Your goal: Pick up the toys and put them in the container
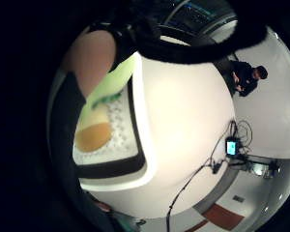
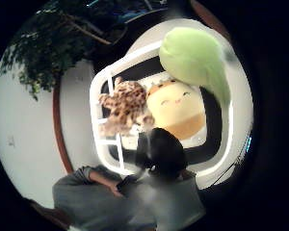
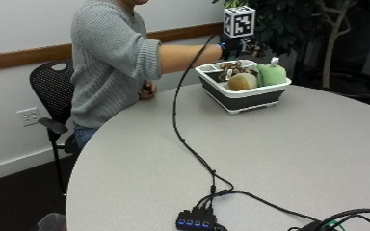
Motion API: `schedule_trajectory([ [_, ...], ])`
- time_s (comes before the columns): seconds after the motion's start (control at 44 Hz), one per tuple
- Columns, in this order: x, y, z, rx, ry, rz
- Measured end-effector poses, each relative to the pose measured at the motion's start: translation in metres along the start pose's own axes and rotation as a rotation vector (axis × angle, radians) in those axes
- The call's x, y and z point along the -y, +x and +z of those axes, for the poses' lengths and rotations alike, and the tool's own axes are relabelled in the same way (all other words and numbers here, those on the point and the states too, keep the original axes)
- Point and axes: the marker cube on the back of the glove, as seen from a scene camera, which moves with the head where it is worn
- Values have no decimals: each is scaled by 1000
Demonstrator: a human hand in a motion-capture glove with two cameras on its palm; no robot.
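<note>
A white-rimmed container with dark walls (image 3: 243,96) stands at the far side of the round table. Inside lie a brown spotted toy (image 3: 229,70), a round yellow-orange plush (image 3: 241,82) and a tall green plush (image 3: 272,75). My gloved right hand (image 3: 235,47) hovers above the container's back left corner, apart from the toys, holding nothing that I can see. The thumb side palm view looks down on the spotted toy (image 2: 125,107), the yellow plush (image 2: 176,109) and the green plush (image 2: 195,60) inside the rim (image 2: 97,96). One finger (image 1: 93,59) shows straight beside the green plush (image 1: 113,81).
A black cable (image 3: 184,139) runs from the hand across the grey table (image 3: 300,159) to a hub (image 3: 196,224) at the near edge. A leafy plant (image 3: 294,21) stands right behind the container. The bare left hand (image 3: 148,90) rests at the table's edge by a black chair (image 3: 49,86).
</note>
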Motion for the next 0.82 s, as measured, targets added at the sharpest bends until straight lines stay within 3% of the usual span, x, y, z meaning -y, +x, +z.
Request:
schedule_trajectory([
  [0.114,-66,3,-17,81,95,5],
  [0.295,-228,41,-18,106,155,26],
  [0.432,-327,45,25,-29,169,194],
  [0.591,-376,60,44,23,190,381],
  [0.818,-386,64,51,36,196,401],
])
